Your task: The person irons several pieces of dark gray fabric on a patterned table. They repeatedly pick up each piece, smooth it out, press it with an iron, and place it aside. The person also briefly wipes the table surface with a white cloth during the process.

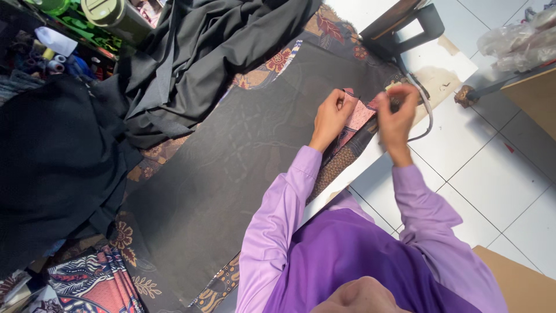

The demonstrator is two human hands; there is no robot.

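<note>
Both hands raised over table edge: left hand (331, 113), right hand (397, 111) pinching patterned fabric piece (360, 115).

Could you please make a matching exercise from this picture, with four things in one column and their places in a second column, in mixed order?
Things:
1. left hand
2. right hand
3. black cloth pile
4. green canister

Places:
A. top left corner, among the clutter
B. pinching the patterned fabric piece from its left side
C. heaped at the far end of the table, above the dark fabric panel
D. at the patterned piece's right side, over the table edge

Pairs: 1-B, 2-D, 3-C, 4-A
</note>
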